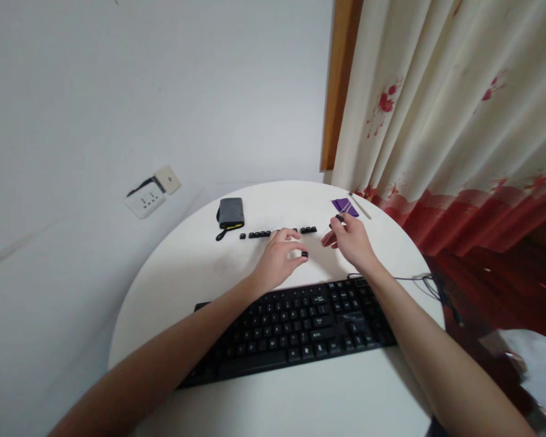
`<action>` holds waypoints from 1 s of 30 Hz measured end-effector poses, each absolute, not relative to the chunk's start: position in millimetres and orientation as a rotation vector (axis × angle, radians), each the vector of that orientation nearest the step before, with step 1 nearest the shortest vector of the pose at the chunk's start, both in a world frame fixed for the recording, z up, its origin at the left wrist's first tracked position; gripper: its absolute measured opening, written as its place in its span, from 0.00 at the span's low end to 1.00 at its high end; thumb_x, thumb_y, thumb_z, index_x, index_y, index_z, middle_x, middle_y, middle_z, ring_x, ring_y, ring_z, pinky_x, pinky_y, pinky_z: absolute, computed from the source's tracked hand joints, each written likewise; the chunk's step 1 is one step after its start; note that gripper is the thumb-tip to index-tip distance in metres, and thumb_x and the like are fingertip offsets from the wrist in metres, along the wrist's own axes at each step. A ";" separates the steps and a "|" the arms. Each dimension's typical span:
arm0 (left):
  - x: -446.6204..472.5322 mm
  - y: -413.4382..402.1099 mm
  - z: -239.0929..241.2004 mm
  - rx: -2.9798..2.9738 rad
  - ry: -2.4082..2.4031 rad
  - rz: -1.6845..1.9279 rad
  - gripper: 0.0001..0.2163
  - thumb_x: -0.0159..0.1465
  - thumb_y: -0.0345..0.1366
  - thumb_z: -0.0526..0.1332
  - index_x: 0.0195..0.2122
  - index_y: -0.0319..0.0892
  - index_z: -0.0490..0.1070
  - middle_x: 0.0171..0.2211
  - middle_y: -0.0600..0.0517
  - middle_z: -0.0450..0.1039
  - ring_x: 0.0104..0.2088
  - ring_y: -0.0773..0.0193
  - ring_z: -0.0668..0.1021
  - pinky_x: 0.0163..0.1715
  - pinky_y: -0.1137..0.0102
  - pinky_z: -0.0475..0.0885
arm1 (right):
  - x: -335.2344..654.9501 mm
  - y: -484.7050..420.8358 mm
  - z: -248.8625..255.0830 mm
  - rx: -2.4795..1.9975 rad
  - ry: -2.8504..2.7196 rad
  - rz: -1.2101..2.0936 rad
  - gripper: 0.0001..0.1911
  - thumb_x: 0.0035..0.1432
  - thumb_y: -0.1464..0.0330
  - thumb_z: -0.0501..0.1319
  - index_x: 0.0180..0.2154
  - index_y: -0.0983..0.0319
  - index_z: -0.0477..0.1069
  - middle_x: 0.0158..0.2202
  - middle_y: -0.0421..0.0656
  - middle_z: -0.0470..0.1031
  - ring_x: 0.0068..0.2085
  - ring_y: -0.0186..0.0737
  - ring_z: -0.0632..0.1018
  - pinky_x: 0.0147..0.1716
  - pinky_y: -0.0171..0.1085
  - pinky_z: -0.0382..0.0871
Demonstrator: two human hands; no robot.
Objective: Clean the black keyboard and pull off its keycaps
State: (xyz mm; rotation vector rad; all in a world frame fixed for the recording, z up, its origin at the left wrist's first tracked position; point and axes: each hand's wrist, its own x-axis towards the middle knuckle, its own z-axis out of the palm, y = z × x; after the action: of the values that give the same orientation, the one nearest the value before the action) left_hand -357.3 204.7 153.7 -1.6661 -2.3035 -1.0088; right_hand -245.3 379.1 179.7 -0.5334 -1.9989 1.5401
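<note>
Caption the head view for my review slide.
Beyond a keyboard, the left hand pinches a small black key; the right hand holds a dark piece, near a row of keys.

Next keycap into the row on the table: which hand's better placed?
Left, likely: left hand pinches a keycap near the keycap row; right hand, past its right end, grips a black item.

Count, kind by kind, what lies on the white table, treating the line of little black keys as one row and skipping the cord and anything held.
Keyboard: 1
Row of black keycaps, partly hidden by the left hand: 1
Grey pouch: 1
Purple cloth-like item: 1
Thin pale stick: 1
Total: 5
</note>
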 end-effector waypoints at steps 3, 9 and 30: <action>-370.1 213.5 145.5 -1.705 -2.482 -0.751 0.04 0.57 0.35 0.71 0.34 0.48 0.82 0.50 0.49 0.69 0.53 0.51 0.68 0.57 0.53 0.64 | -245.0 384.9 186.1 -0.624 -1.839 1.567 0.10 0.65 0.60 0.54 0.36 0.60 0.62 0.19 0.39 0.75 0.20 0.37 0.78 0.19 0.30 0.68; -376.2 261.5 147.4 -1.783 -2.506 -0.463 0.05 0.60 0.40 0.69 0.37 0.51 0.82 0.54 0.49 0.68 0.55 0.48 0.65 0.53 0.52 0.63 | -242.8 390.3 192.2 -0.615 -1.693 1.588 0.13 0.64 0.57 0.56 0.35 0.59 0.62 0.19 0.38 0.75 0.19 0.37 0.78 0.18 0.30 0.67; -417.2 326.1 142.3 -1.575 -2.638 -0.577 0.09 0.56 0.43 0.68 0.37 0.50 0.81 0.52 0.48 0.73 0.53 0.46 0.69 0.50 0.50 0.64 | -244.3 399.1 191.5 -0.529 -1.705 1.655 0.11 0.63 0.58 0.56 0.33 0.59 0.63 0.20 0.41 0.75 0.21 0.39 0.77 0.19 0.33 0.67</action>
State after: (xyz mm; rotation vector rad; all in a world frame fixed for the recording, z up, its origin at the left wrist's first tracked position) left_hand -417.2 326.1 142.3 -1.5745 -2.6378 -0.5767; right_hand -244.3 399.1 191.5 -0.5290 -1.7049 1.6547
